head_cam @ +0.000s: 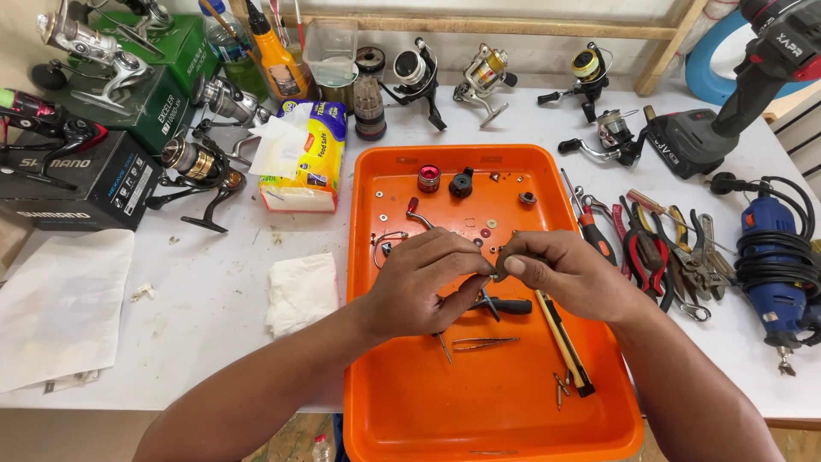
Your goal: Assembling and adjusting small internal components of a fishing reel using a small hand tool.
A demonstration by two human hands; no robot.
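Observation:
Over the middle of an orange tray [402,402], my left hand [423,282] and my right hand [569,274] meet around a small dark reel part [499,257], fingertips of both pinching it. Most of the part is hidden by my fingers. Under my hands lie a black-handled screwdriver [513,305], tweezers [483,343] and a yellow-and-black utility knife [566,344]. At the tray's far end sit a red spool knob [428,178], a black cap [461,182] and several small washers and screws.
Pliers, cutters and screwdrivers [658,248] lie right of the tray, with a blue rotary tool [774,257] and a cordless drill [727,120] beyond. Several fishing reels [483,77], boxes [85,184], a tissue pack [308,158] and a folded cloth [301,293] lie left and behind.

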